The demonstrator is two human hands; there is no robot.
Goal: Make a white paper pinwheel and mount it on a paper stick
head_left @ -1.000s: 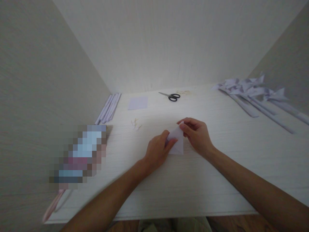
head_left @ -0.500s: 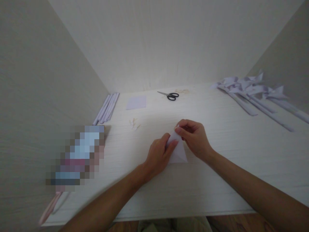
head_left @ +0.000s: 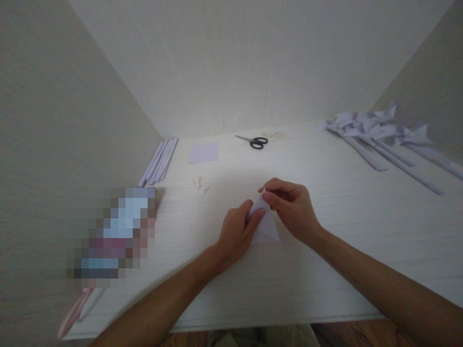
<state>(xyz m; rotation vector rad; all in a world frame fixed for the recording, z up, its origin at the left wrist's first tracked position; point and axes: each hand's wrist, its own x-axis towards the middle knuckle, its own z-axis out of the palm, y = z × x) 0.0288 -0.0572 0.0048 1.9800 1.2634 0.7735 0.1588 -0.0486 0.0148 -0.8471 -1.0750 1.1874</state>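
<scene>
Between my hands is a pale lilac sheet of paper (head_left: pixel 265 229), folded into a pointed, triangle-like shape above the white table. My left hand (head_left: pixel 239 230) grips its left side, thumb lying across the front face. At the upper tip, the thumb and fingers of my right hand (head_left: pixel 289 205) pinch the paper. The fingers behind the sheet are partly hidden. Beyond my hands, a flat square of lilac paper (head_left: pixel 203 153) and black-handled scissors (head_left: pixel 254 141) lie on the table.
Rolled paper sticks (head_left: pixel 159 161) lie at the back left. Several paper pinwheels (head_left: pixel 376 129) on sticks rest at the back right. Small yellowish bits (head_left: pixel 200 185) are scattered mid-table. A blurred-out object (head_left: pixel 119 231) with a strap occupies the left. Walls enclose the white table (head_left: pixel 325 289).
Both hands keep nearly the same hold. My right hand's fingers have shifted slightly left at the paper's tip. The view has moved a little.
</scene>
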